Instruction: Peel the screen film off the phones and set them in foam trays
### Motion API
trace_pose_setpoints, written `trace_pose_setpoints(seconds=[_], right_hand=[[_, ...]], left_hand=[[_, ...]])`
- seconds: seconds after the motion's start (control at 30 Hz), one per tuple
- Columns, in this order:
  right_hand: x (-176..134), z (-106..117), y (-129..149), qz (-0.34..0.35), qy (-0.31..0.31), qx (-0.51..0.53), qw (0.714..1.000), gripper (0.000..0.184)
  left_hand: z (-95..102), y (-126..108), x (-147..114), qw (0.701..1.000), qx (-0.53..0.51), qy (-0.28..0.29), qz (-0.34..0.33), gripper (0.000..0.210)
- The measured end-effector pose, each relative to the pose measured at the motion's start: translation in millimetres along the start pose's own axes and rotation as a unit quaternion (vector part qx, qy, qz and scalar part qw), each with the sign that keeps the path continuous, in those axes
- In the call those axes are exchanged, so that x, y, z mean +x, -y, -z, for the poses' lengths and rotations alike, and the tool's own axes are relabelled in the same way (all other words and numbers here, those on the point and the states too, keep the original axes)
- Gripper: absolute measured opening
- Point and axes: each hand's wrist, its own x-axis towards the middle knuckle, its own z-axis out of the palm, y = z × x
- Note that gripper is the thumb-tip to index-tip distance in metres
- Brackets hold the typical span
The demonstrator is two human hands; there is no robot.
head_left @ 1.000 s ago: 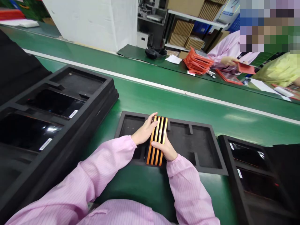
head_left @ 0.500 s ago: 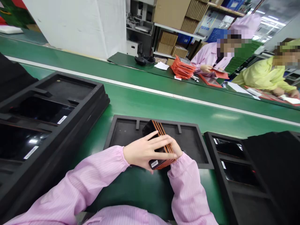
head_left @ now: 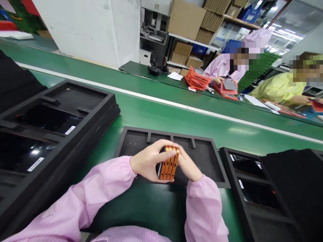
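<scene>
Several smartphones (head_left: 169,167) with orange frames are held together as one upright stack, their short ends with ports turned toward me. My left hand (head_left: 148,161) is closed around the stack from the left, with fingers over its top and below it. My right hand (head_left: 188,164) presses against the right side and far part of the stack; its fingertips are partly hidden behind the phones. Beneath both hands lies a black foam tray (head_left: 204,161) with divider ribs along its far edge.
Stacked black foam trays (head_left: 101,111) stand at left, holding dark phones (head_left: 47,119) with white labels. Another tray (head_left: 252,210) with phones (head_left: 257,191) is at right, partly under black foam (head_left: 297,181). Across the green bench (head_left: 156,111), two co-workers handle items beside red pouches (head_left: 196,79).
The phone stack has turned so its short ends face me instead of lying slanted. My left fingers have shifted from across the stack to around its end. A co-worker's hands have moved.
</scene>
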Motion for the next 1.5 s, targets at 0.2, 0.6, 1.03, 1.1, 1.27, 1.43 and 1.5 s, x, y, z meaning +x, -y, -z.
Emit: trace_pose_setpoints(seconds=[0.2,0.6,1.03,1.1,1.27,1.43,1.5], right_hand=[[-12.4,13.9,8.2,0.170,0.111,-0.129,0.971,0.117],[11.2,-26.0,-7.1,0.388,-0.048,-0.079,0.917,0.084],[7.2,-32.1,-1.6,0.422,-0.049,-0.078,0.902,0.089],[7.3,-32.3,-0.9,0.429,-0.051,-0.083,0.898,0.087],[7.5,-32.7,0.3,0.443,-0.054,-0.091,0.890,0.087],[7.4,-32.3,0.8,0.431,-0.041,-0.081,0.898,0.088],[7.1,-31.7,0.7,0.424,-0.044,-0.091,0.900,0.090]], left_hand=[[3.2,2.0,-0.1,0.997,-0.057,-0.015,0.044,0.117],[-12.0,10.6,-12.8,0.985,-0.126,-0.036,0.116,0.131],[-15.6,4.3,-12.2,0.969,-0.167,-0.085,0.160,0.100],[-16.1,3.8,-11.7,0.969,-0.169,-0.088,0.159,0.099],[-17.3,3.0,-11.4,0.968,-0.169,-0.092,0.161,0.100],[-18.6,3.3,-12.8,0.967,-0.169,-0.094,0.164,0.101],[-18.4,3.0,-13.1,0.967,-0.166,-0.093,0.167,0.101]])
